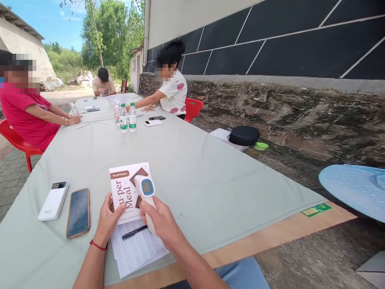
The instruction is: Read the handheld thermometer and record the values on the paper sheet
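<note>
My left hand (pixel 108 218) grips the lower left edge of a white and brown meal box (pixel 122 200), its thumb on the front. The box stands tilted up, its printed face towards me. In my right hand (pixel 162 222) is a white infrared thermometer (pixel 146 188) with a blue-rimmed screen, held in front of the box's right part and covering some of its print. Whether the thermometer touches the box I cannot tell. Below both hands lie printed sheets of paper (pixel 132 251) with a black pen (pixel 134 232) across them.
On the left lie a white power bank (pixel 53 201) and a phone (pixel 78 212). Water bottles (pixel 123 118), a phone (pixel 157 118) and a white device (pixel 153 123) are farther back on the table (pixel 192 176). Three people sit around it. A black case (pixel 244 135) is off to the right.
</note>
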Motion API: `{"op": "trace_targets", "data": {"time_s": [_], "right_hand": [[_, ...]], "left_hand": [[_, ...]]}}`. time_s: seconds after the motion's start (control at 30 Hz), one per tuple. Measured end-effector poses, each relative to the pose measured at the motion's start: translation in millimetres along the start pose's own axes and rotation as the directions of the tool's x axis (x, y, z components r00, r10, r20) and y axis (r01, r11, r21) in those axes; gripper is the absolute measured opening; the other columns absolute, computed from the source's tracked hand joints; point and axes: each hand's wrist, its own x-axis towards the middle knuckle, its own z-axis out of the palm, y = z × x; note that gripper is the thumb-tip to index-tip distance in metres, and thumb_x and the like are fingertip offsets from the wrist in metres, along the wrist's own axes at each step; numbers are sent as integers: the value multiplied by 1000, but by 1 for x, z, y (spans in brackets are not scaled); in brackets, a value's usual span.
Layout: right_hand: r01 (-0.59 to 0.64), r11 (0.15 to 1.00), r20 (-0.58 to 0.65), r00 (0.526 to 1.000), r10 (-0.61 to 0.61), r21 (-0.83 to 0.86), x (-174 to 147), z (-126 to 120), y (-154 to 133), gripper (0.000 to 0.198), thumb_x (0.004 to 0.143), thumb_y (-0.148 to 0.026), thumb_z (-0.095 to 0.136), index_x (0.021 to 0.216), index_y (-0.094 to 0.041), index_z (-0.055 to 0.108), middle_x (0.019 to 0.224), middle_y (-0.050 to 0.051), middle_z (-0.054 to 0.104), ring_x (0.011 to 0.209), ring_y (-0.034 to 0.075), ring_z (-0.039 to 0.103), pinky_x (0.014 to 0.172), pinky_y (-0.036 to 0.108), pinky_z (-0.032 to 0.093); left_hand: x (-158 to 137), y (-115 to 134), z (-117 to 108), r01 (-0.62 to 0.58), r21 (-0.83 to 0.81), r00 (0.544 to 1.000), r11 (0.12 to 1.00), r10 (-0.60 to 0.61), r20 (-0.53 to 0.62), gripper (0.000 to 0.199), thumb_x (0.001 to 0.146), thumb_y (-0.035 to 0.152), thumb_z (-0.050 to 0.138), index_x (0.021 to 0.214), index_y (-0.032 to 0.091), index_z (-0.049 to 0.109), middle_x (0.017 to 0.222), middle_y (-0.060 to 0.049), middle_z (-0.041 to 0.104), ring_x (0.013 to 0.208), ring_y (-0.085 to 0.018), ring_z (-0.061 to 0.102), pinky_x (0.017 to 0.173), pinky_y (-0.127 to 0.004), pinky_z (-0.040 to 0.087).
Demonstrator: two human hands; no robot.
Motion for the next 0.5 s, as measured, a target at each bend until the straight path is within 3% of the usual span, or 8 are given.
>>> {"op": "trace_targets", "data": {"time_s": [0.3,0.5], "right_hand": [[140,978,151,975,-163,154,-39,-4,-40,34,85,-54,53,81,-20,53,73,0,52,65,13,44,60,25,40],[183,963,147,966,-214,199,-56,-6,-50,35,85,-55,56,78,-21,54,74,0,52,63,12,43,57,23,41]], "left_hand": [[0,5,0,-37,66,998,997,34,51,58,66,47,77,113,18,58,115,-13,69,105,-30,65,90,-42,51],[2,8,0,-39,61,998,997,36,49,61,64,49,77,113,17,58,117,-13,68,108,-30,64,93,-42,50]]}}
